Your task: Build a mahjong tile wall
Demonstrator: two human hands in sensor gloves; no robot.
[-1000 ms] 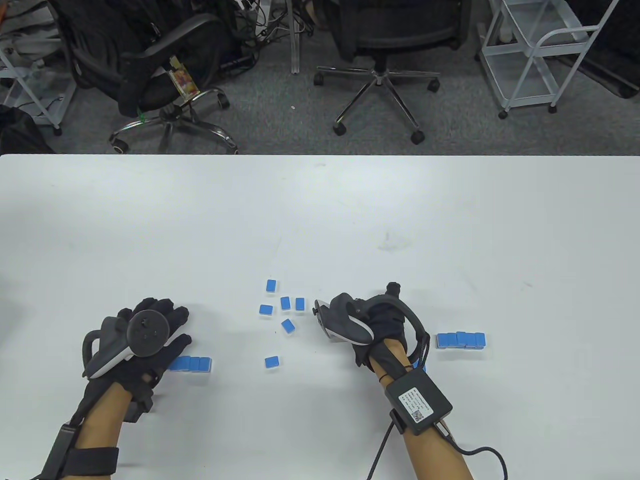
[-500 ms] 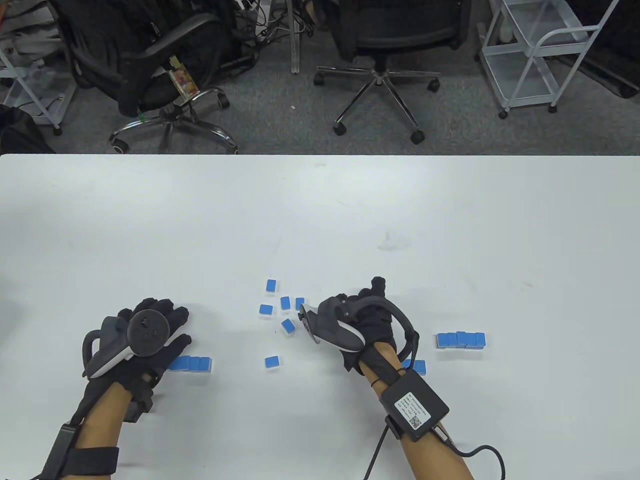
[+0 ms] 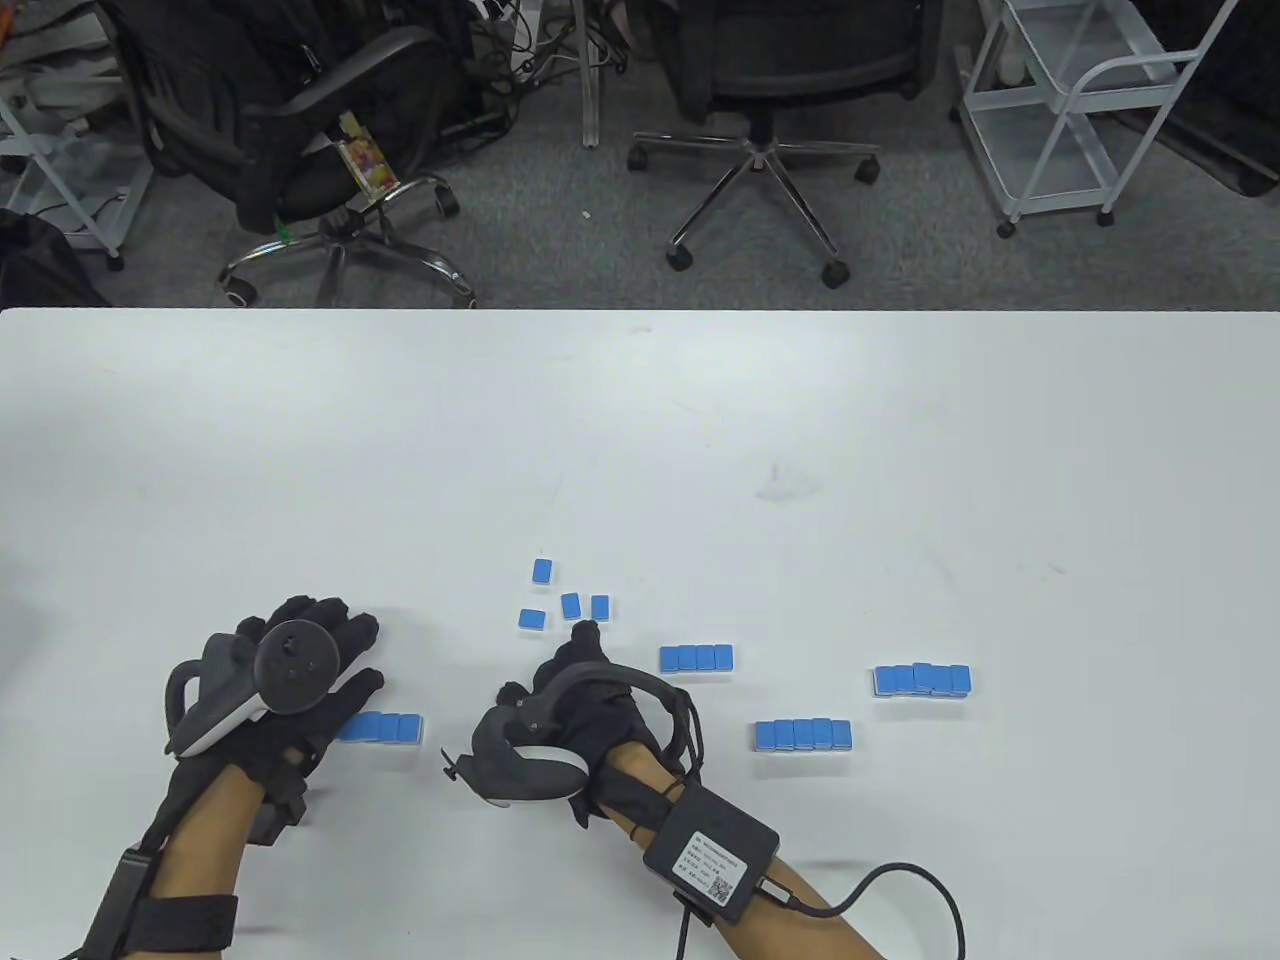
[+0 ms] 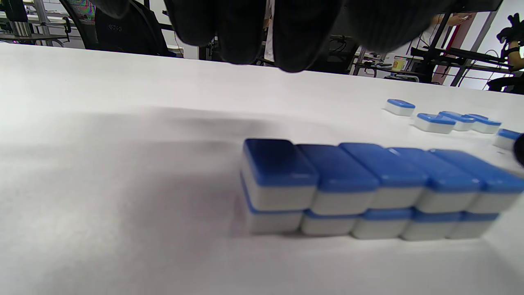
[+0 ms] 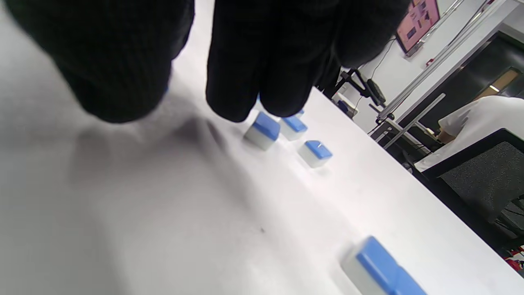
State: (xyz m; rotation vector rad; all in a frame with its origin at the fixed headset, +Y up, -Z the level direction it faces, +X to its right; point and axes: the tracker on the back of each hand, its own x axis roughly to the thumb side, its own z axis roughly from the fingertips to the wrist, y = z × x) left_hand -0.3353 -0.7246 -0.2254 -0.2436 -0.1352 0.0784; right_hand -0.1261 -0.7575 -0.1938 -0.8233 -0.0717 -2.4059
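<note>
Blue loose tiles (image 3: 571,605) lie just beyond the right hand (image 3: 570,700), which has swung left off two rows (image 3: 697,657); two tiles are hidden beneath it, its grip unclear. The left hand (image 3: 290,670) rests spread over its stack (image 4: 360,188).

On the bench (image 3: 900,450) we found four short tile rows. The leftmost row (image 3: 385,728), two tiles high, lay just right of our left hand (image 3: 290,680). A second row (image 3: 697,658) sat right of our right hand (image 3: 570,720); a third (image 3: 803,735) lay nearer us and further right, and a fourth (image 3: 922,681) rightmost. Four loose tiles (image 3: 565,600) lay just beyond our right hand's fingertips.
</note>
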